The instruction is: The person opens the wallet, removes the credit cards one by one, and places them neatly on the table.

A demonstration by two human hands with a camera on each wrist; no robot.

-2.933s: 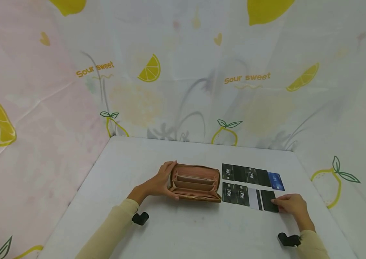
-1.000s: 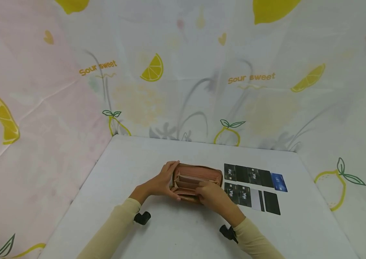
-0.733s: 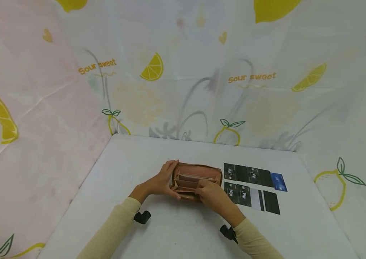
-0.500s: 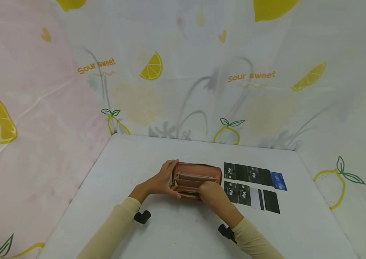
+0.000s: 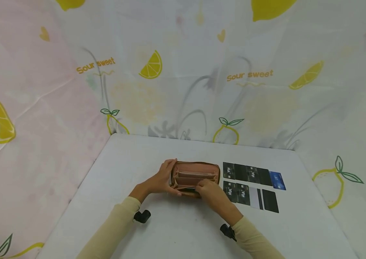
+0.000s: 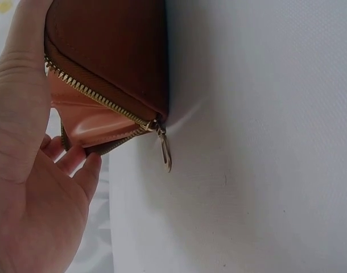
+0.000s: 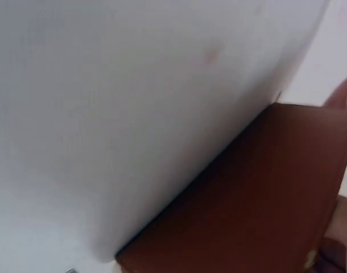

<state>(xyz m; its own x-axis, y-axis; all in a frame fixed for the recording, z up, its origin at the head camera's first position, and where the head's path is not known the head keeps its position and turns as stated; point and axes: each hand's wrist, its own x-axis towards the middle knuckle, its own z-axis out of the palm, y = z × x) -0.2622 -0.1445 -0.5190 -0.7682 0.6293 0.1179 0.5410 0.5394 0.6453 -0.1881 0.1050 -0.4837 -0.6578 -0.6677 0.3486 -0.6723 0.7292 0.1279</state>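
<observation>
A brown zip-around wallet stands open on the white table, its pleated inner compartments facing up. My left hand grips its left end, thumb along the near wall and fingers behind; in the left wrist view, fingertips lie by the brass zipper and its hanging pull. My right hand has its curled fingers in the near right part of the wallet. A thin grey sliver shows left of those fingers. Whether they pinch anything is hidden, and I cannot tell.
Two rows of cards lie right of the wallet. The far row has several black cards and a blue card; the near row has black Vip cards, a white striped card and a plain black card. A lemon-print cloth hangs behind.
The right hand has left the plain black card at the near row's end and moved left into the wallet. Over the last half second its fingers rose slightly and the grey sliver appeared.
</observation>
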